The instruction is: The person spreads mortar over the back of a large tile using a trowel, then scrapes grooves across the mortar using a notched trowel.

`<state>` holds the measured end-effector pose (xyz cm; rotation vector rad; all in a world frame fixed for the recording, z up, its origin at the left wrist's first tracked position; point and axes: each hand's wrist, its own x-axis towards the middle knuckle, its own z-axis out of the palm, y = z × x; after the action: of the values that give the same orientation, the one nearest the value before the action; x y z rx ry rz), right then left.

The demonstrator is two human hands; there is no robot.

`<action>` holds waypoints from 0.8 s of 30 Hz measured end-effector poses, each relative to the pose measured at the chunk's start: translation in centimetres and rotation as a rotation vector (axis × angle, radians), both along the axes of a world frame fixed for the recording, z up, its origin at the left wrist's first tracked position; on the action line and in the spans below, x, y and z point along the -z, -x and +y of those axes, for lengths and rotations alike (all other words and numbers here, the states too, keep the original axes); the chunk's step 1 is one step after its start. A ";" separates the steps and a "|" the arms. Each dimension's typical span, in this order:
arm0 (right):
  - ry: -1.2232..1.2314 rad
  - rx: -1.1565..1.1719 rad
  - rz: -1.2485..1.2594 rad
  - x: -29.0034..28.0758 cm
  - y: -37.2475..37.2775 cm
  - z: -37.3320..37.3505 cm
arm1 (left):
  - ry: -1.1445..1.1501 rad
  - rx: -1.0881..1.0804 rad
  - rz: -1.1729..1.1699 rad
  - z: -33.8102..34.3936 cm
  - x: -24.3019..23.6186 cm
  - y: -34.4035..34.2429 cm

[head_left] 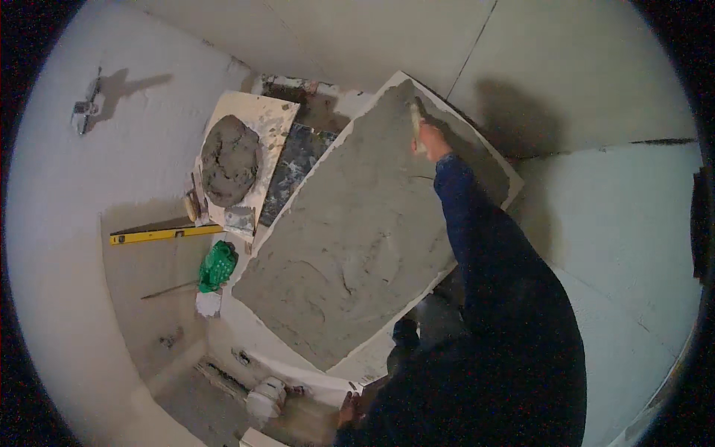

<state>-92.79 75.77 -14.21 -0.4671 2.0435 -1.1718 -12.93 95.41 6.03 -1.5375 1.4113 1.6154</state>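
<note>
A large white-edged board (516,183), covered with wet grey mortar (357,231), lies at a slant before me. My right hand (430,141) is closed around a narrow, pale trowel-like tool (416,118) at the far end of the coating. The tool appears nearly edge-on, so its blade shape is unclear. Low in the picture, my left hand (349,408) is at the board's near corner. Its fingers seem closed on that edge, though they are dim and partly hidden.
Left of the board, a mound of mortar (231,160) sits on a pale panel (275,112), with a scraper blade (240,220) at its near end. A yellow spirit level (164,235) and a green glove-like bundle (217,266) lie nearby. A white container (266,398) stands lower down. Walls surround the space.
</note>
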 end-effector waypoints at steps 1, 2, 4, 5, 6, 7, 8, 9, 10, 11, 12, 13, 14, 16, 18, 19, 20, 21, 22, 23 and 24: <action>-0.089 -0.006 -0.050 0.3 1.0 -1.0 | 0.117 0.207 0.079 -0.4 -0.1 0.2; -0.113 0.013 -0.073 1.0 1.7 -1.8 | 0.234 0.413 0.156 -0.7 -0.2 0.1; -0.152 0.050 -0.063 2.4 5.9 -1.1 | 0.453 0.843 0.352 -1.2 1.1 0.2; -0.249 -0.243 0.372 2.5 9.7 0.9 | 0.593 1.045 0.483 -1.7 2.4 0.8; -0.290 -0.418 0.556 2.4 9.8 0.8 | 0.544 0.947 0.454 -1.5 2.1 0.8; -0.322 -0.568 0.764 2.1 10.2 1.1 | 0.437 0.808 0.397 -1.5 2.2 1.0; -0.337 -0.725 0.828 1.4 6.3 -1.3 | 0.345 0.632 0.251 -0.5 0.1 -0.1; -0.369 -0.861 0.931 -0.1 3.9 -2.5 | 0.264 0.433 0.151 0.2 -1.1 -0.2; -0.366 -0.857 0.939 -0.9 3.2 -2.3 | 0.187 0.243 0.100 0.2 -1.1 0.5; -0.257 -0.564 0.526 -1.1 3.3 -1.3 | 0.110 0.080 0.082 0.0 -0.7 1.3; -0.198 -0.489 0.490 -0.9 2.8 -0.2 | 0.028 -0.082 0.061 -0.1 -0.3 2.2; -0.135 -0.418 0.454 -0.6 2.3 0.7 | -0.052 -0.255 0.032 -0.4 0.0 3.1; -0.143 -0.500 0.614 -0.5 1.1 1.7 | -0.125 -0.425 -0.005 -0.7 -0.3 4.6; -0.235 -0.414 0.292 -1.6 -1.8 2.0 | -0.195 -0.700 -0.086 -1.9 -1.8 8.5; -0.296 -0.225 -0.172 -2.3 -1.5 2.6 | -0.202 -0.780 -0.103 -2.6 -2.4 9.5; -0.267 -0.457 0.349 -2.1 -0.7 3.4 | -0.185 -0.763 -0.093 -2.9 -1.9 8.7; -0.250 -0.587 0.592 -2.2 -0.5 3.5 | -0.162 -0.754 -0.109 -2.8 -1.3 7.3; -0.229 -0.685 0.852 -3.3 -1.0 3.3 | -0.159 -0.754 -0.117 -2.5 -0.9 6.2; -0.362 -0.599 0.734 -4.5 -0.7 3.1 | -0.155 -0.761 -0.131 -2.2 -0.7 5.1; -0.493 -0.511 0.616 -6.1 -0.6 3.0 | -0.154 -0.769 -0.141 -1.7 -0.5 4.3; -0.502 -0.501 0.617 -6.7 0.0 3.4 | -0.159 -0.757 -0.138 -1.6 -0.3 3.9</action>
<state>-92.79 79.21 -7.54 -1.0971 2.4109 -0.1990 -16.85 93.81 6.37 -2.1801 0.6181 1.9076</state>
